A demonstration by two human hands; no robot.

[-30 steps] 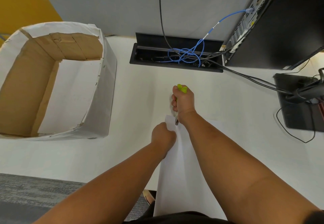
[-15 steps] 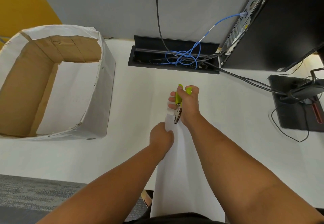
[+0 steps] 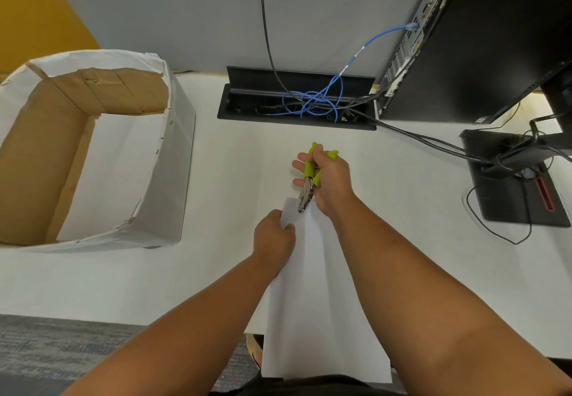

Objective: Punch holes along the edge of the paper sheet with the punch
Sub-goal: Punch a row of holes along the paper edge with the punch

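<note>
- A white desk [image 3: 216, 271] is spread across the scene, with a paper-lined cardboard box [image 3: 93, 148] at the far left and a black cable tray [image 3: 297, 101] at the far edge.
- A long white paper sheet [image 3: 322, 302] is laid from the near edge toward the middle of the desk.
- The left hand [image 3: 274, 241] is clamped on the sheet's far left corner, so the edge is kept taut.
- The right hand [image 3: 331, 179] is wrapped round a green-handled metal plier punch [image 3: 309, 185]; its handles are spread and its jaws are set over the sheet's far edge.
- The edge is best seated fully in the jaws before a firm, square squeeze is given; even spacing is judged worthwhile.
</note>
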